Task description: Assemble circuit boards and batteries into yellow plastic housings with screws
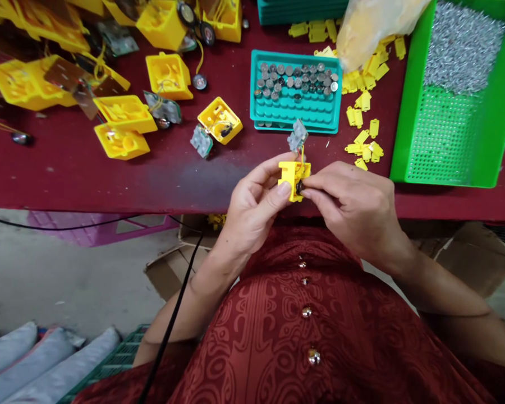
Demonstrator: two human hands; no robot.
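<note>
My left hand point(256, 199) grips a small yellow plastic housing point(289, 174) near the table's front edge, its open side turned to the right. A grey-green circuit board point(297, 135) hangs out beyond its far side on thin wires. With thumb and fingertips together, my right hand point(353, 205) pinches a small dark round part point(300, 187) at the housing's opening. That part is largely covered by the fingers, so its kind is unclear. Just beyond the hands lies a teal tray point(294, 120) with rows of small round metal cells point(297, 83).
Another yellow housing point(220, 120) with a wired board lies to the left, and several more are heaped at the far left. Small yellow covers point(366, 148) are scattered to the right. A green basket point(454, 177) holds many screws point(463, 50). A plastic bag point(370, 28) lies behind.
</note>
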